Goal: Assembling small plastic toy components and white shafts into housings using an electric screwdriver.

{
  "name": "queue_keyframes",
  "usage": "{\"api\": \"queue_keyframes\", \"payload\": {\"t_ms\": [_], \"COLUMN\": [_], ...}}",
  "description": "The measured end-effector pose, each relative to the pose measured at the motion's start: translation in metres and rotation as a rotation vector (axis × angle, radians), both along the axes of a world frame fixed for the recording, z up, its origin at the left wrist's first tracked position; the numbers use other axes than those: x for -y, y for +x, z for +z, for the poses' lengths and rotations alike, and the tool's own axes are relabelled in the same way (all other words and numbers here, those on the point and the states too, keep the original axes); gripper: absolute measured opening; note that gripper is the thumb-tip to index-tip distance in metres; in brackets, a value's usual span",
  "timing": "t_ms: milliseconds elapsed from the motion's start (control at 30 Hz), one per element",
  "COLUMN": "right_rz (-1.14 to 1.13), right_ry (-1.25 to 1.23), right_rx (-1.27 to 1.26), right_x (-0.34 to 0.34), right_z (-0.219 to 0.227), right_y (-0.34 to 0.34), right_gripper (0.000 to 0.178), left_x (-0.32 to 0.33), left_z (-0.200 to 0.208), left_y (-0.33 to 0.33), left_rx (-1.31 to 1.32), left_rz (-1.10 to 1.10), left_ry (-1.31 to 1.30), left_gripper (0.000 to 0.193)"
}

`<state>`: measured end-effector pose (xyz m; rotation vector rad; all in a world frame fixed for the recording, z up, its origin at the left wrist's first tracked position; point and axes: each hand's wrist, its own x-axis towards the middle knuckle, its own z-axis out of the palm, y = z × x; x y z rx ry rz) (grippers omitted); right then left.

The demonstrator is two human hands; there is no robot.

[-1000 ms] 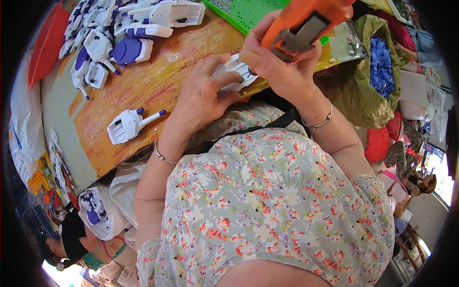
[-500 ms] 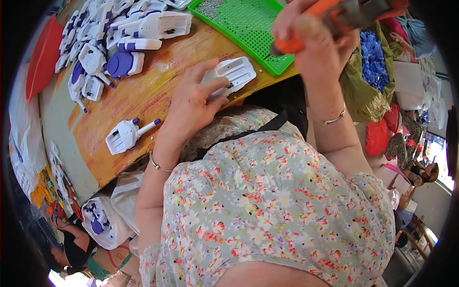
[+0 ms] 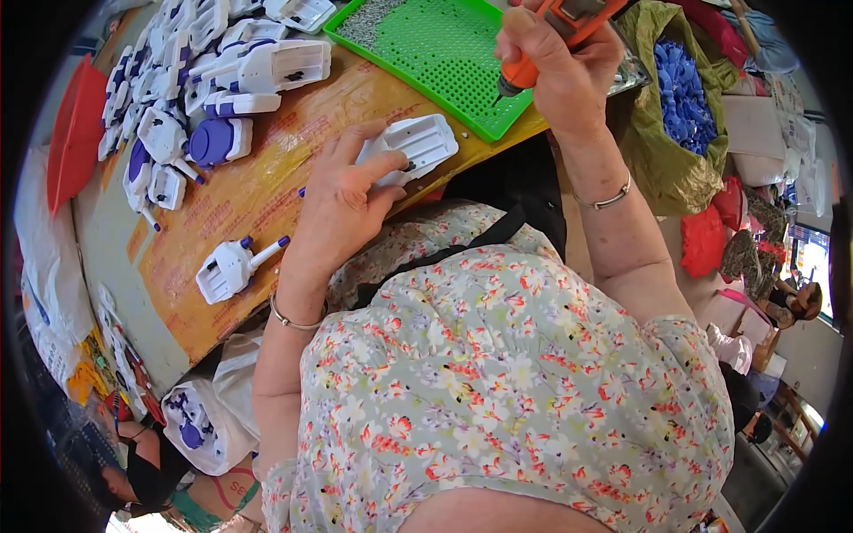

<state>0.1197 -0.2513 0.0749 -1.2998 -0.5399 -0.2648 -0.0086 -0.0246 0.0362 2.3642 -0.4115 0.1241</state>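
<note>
My left hand (image 3: 342, 191) lies over a white plastic housing (image 3: 413, 147) near the table's front edge. Its fingers grip the near end, and the hollow, ribbed inside faces up. Raised at the upper right, my right hand (image 3: 569, 75) is wrapped round an orange power screwdriver (image 3: 526, 73). The tool's dark nose points down and to the left above the green perforated tray (image 3: 444, 93). Its rear end runs out of the picture at the top. To the left of my left hand lies a separate white housing (image 3: 227, 269) with a purple-tipped stem.
Many white and purple housings (image 3: 191, 93) are heaped at the table's far left, beside a red tub (image 3: 73, 133). Small metallic pieces (image 3: 369, 22) fill one corner of the tray. At right stands an olive sack (image 3: 649, 133) of blue parts (image 3: 682, 102). Other people are farther off.
The screwdriver has tilted more steeply, its nose now aimed further down over the tray. My left hand stays on the same housing. The whole view has shifted slightly.
</note>
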Motion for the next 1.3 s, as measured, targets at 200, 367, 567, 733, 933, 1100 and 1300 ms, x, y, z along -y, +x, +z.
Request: {"api": "queue_keyframes", "payload": {"t_ms": [200, 367, 567, 733, 933, 1100, 1300], "right_rz": [0.043, 0.064, 0.075, 0.553, 0.101, 0.441, 0.312], "right_ry": [0.032, 0.002, -0.012, 0.528, -0.050, 0.200, 0.008], "right_rx": [-0.049, -0.052, -0.095, 0.349, -0.146, 0.566, -0.138], "right_x": [-0.003, -0.001, -0.006, -0.024, -0.037, -0.070, -0.065], "right_z": [-0.002, -0.006, 0.003, -0.018, 0.026, -0.012, 0.001], "right_y": [-0.003, -0.006, -0.008, 0.028, -0.038, -0.004, -0.020], "right_gripper": [0.017, 0.016, 0.016, 0.019, 0.038, 0.034, 0.015], "left_x": [0.001, 0.001, 0.000, 0.003, -0.001, 0.000, -0.001], "left_z": [0.001, 0.002, 0.000, 0.001, -0.005, -0.005, -0.007], "left_y": [0.000, 0.000, -0.001, 0.001, -0.001, 0.000, 0.000], "left_rx": [0.003, 0.009, 0.031, 0.018, 0.032, 0.035, 0.040], "left_rz": [0.004, 0.011, 0.013, -0.012, -0.001, -0.006, -0.010], "left_ry": [-0.004, 0.026, 0.039, -0.027, -0.036, -0.027, -0.031], "left_gripper": [0.035, 0.033, 0.034, 0.034, 0.033, 0.032, 0.032]}}
